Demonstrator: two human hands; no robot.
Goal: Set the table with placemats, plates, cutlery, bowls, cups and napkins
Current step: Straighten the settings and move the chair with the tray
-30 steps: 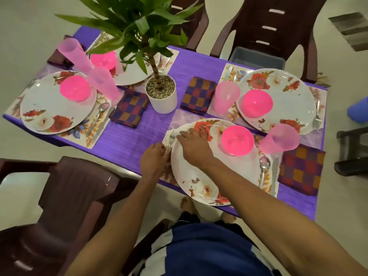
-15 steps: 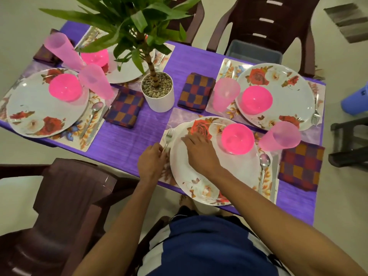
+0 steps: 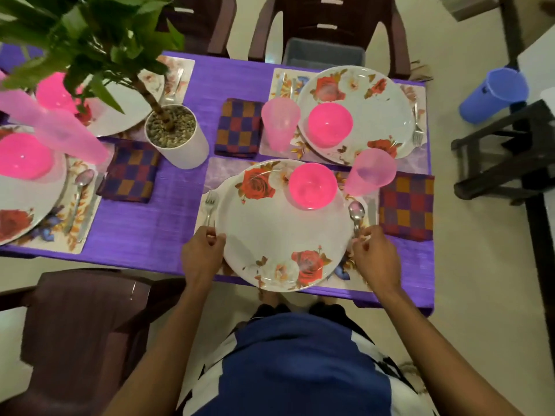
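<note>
Your right hand point(image 3: 375, 255) has left the plate point(image 3: 282, 232), now pinching the spoon point(image 3: 356, 216) at 3 o'clock; left hand point(image 3: 202, 255) pinches the fork point(image 3: 209, 207) at 9. Settings look nearly done.

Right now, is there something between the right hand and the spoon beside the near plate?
Nothing visible is between them. The right hand is already at the handle of the spoon, just right of the near plate. The left hand is likewise at the fork.
</note>
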